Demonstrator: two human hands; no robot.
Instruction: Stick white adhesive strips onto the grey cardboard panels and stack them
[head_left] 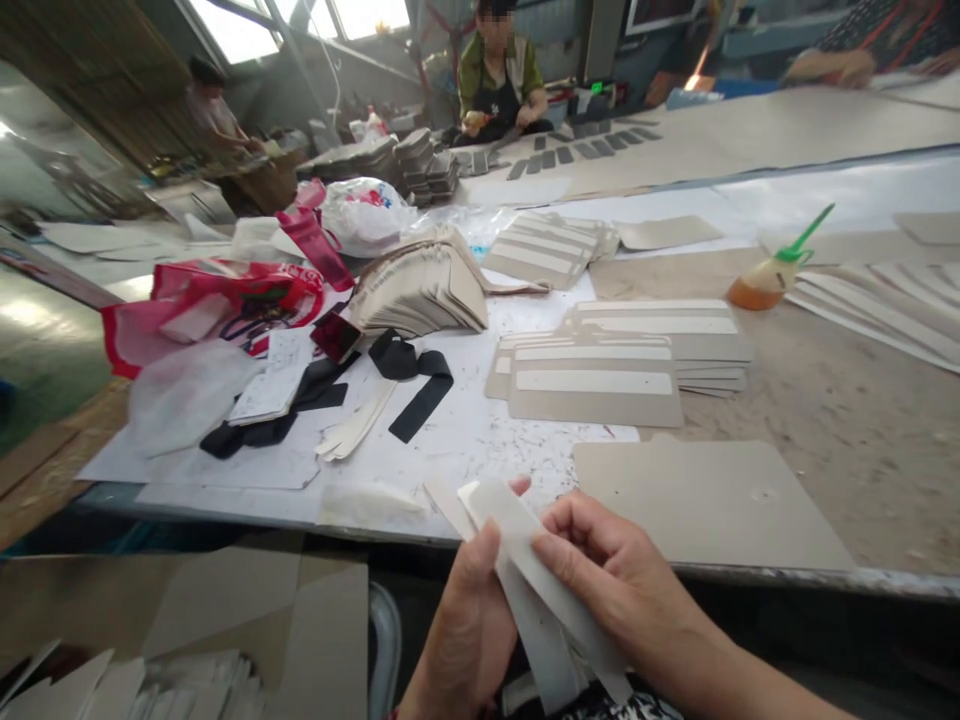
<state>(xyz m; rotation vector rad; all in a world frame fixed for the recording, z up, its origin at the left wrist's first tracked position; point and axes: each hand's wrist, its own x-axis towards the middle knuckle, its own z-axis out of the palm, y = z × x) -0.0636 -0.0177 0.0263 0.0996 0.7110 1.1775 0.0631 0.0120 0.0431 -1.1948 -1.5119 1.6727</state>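
Several pale strips (517, 540), long and thin with rounded ends, are fanned out between my two hands at the table's front edge. My left hand (469, 610) grips them from the left, its thumb lying on top. From the right, my right hand (607, 560) pinches the upper strip between thumb and fingers. A plain beige panel (697, 500) lies flat just beyond my right hand. Farther off are stacked beige panels (596, 405) with white strips across them. To the left of these rest loose white strips (358, 425) beside a black ribbon (421, 400).
A glue bottle (765, 278) with a green nozzle stands tilted at right. Curved beige pieces (420, 290), a pink bottle (319, 245) and a red plastic bag (217, 300) occupy the left. Cut pieces (202, 680) lie below the table edge. A person (499, 80) sits across the table.
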